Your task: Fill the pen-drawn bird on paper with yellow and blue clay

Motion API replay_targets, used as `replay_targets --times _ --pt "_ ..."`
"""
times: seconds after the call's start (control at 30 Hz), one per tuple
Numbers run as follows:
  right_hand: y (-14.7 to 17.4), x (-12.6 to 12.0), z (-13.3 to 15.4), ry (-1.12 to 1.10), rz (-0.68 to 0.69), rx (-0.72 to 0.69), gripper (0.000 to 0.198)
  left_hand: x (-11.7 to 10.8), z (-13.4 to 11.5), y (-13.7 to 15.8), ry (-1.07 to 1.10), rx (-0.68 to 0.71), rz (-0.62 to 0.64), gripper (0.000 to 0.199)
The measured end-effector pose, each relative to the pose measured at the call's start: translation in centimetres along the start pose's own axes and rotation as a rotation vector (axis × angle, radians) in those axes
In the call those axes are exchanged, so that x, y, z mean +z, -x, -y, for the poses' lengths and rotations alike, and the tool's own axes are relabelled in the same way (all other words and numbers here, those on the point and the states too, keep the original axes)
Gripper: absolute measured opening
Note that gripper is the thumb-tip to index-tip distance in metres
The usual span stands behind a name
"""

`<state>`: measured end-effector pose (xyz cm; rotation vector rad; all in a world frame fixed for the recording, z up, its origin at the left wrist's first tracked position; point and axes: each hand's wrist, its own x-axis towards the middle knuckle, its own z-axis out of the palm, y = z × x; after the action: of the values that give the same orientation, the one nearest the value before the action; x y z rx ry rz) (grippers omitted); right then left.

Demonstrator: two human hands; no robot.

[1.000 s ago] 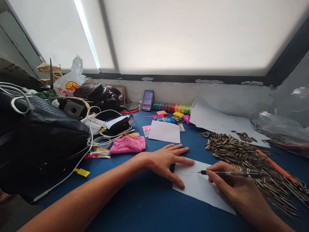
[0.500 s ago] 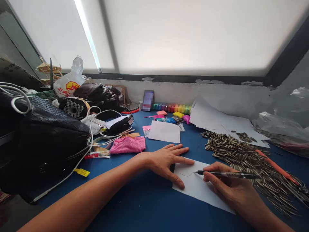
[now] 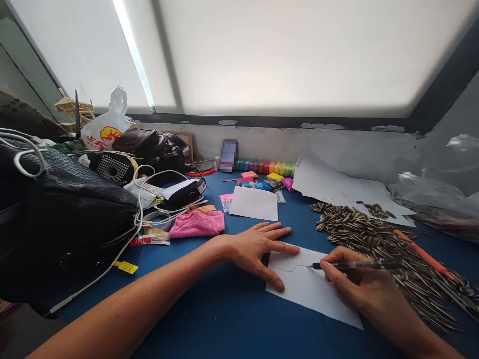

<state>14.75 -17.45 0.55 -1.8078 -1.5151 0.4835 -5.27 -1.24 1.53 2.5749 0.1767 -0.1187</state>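
Observation:
A white sheet of paper point(image 3: 310, 291) lies on the blue tabletop in front of me, with a thin wavy line drawn across its upper part. My left hand point(image 3: 260, 249) rests flat with fingers spread, its thumb and index finger on the sheet's left edge. A small dark thing under that palm is mostly hidden. In my right hand point(image 3: 364, 286) is a black pen point(image 3: 354, 266) with a clear barrel, pinched near its point. The tip touches the paper at the right end of the line.
Sunflower seeds point(image 3: 355, 227) are heaped at the right, with orange-handled pliers point(image 3: 426, 257) on them. Behind are stacked paper sheets point(image 3: 329, 179), a smaller white sheet point(image 3: 254, 203) and colourful clay packs point(image 3: 265, 167). At left sit a pink cloth point(image 3: 198, 223), cables and a black bag point(image 3: 67, 224).
My right hand and the pen have moved a little to the right, and the drawn line is longer, now curving up and over. My left hand stays put on the sheet.

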Motion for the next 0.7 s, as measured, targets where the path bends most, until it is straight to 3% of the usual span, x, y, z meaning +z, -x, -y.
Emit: replay_targets --times 0.17,0.7 --pt "-0.2 -0.8 0.7 0.093 0.055 -0.003 0.034 -0.2 -0.1 0.0 0.012 -0.01 0.021 0.09" --pt "-0.3 -1.3 1.1 0.132 0.011 -0.025 0.031 -0.1 -0.1 0.1 0.018 -0.01 0.013 0.091"
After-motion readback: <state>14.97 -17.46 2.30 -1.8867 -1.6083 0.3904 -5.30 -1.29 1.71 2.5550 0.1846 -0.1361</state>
